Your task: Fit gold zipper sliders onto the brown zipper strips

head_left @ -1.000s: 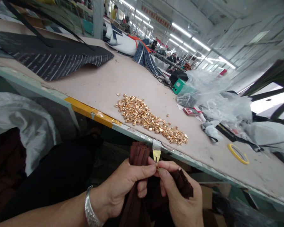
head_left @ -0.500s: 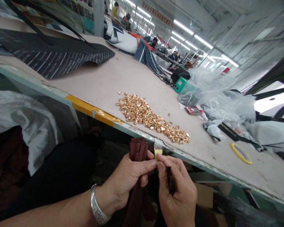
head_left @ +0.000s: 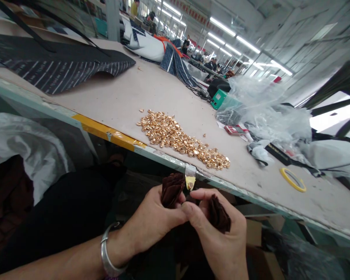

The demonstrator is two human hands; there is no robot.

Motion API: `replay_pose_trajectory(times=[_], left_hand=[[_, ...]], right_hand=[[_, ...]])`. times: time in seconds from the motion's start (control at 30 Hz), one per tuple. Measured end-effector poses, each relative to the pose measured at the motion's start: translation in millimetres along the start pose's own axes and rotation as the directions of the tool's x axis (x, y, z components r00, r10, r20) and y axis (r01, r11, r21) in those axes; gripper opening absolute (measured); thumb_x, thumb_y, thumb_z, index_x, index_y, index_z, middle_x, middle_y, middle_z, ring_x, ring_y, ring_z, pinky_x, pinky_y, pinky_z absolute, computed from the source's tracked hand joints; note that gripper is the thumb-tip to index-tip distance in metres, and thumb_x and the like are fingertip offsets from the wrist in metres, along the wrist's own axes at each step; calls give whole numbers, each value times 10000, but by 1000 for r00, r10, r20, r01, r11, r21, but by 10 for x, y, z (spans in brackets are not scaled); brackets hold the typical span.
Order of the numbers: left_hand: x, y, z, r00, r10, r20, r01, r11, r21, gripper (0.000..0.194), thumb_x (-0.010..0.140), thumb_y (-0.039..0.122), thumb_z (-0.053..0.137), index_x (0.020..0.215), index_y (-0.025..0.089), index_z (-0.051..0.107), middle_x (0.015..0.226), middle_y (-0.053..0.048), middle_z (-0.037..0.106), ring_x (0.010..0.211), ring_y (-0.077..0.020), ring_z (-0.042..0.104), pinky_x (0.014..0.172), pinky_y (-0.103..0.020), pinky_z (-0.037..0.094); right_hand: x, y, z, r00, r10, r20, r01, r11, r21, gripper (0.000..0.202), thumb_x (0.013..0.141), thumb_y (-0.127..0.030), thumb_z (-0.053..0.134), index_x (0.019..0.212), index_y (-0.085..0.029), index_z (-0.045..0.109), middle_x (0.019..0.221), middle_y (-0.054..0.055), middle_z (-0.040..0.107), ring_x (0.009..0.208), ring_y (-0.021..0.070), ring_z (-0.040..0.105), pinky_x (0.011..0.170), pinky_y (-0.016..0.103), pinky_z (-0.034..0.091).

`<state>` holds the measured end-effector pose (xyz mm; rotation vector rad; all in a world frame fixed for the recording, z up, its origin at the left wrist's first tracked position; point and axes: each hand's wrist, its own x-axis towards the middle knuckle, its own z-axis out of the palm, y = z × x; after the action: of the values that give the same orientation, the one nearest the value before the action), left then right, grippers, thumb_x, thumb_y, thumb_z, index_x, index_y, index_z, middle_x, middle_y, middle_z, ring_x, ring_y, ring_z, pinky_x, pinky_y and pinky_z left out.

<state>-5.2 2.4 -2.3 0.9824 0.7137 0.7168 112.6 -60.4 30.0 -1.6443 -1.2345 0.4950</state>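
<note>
My left hand, a silver bangle at its wrist, is closed round a bundle of dark brown fabric strips. Another folded brown bundle sits in the grip of my right hand. Thumbs and fingertips of both hands meet just below a small holder with yellow on it, fixed by clear tape to the table edge. A tiny gold piece appears to sit at its tip. What lies between my fingertips is hidden. Behind the holder, small gold metal pieces, probably zipper sliders, lie in a long heap.
The table has yellow tape along its front edge. Dark striped sheet material lies at left. To the right are a yellow tape roll, plastic bags and a green box. White cloth hangs at lower left.
My right fingertips have come down off the holder, baring its yellow part and tip. My left hand has tilted its bundle of strips. The view has shifted slightly.
</note>
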Motion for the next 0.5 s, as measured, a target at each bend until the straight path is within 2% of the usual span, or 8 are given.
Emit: replay_pose_trajectory(times=[0.07,0.13,0.23,0.4,0.5], left_hand=[[-9,-30,13,999,32,36,-32,999,9,182,663,181,775,812,153,674,741,6,666,694,-140,566,643,-231,459],[-17,-58,30,996,72,52,-72,997,-8,247,677,154,762,914,170,695,846,-8,708,770,-159,602,701,-244,482],[-27,-75,39,996,77,54,-76,997,-19,274,686,149,759,951,183,700,920,-12,721,845,-174,618,766,-259,488],[-52,-55,-15,992,34,122,-21,995,-102,255,650,188,809,880,175,697,840,6,687,776,-152,600,730,-249,471],[-49,-55,-54,994,-33,101,53,978,-202,221,708,326,787,802,167,665,690,30,625,585,-94,531,578,-209,428]], right_hand=[[-13,-49,31,1000,-14,6,14,998,-54,175,740,-340,755,762,-181,685,501,-64,479,430,74,407,413,197,328],[-6,-56,52,999,-9,38,12,997,-70,167,751,-337,744,752,-183,679,548,-40,567,469,92,481,458,201,392],[19,-14,45,994,56,96,-58,998,18,167,806,-340,690,748,-183,683,635,-8,646,560,123,561,535,213,452],[32,101,-4,972,173,161,-211,942,261,240,823,-361,693,683,-176,632,599,-32,557,549,92,478,506,188,401],[13,189,-10,953,231,198,-292,875,386,246,829,-378,705,717,-176,620,545,-61,475,477,57,375,440,168,317]])
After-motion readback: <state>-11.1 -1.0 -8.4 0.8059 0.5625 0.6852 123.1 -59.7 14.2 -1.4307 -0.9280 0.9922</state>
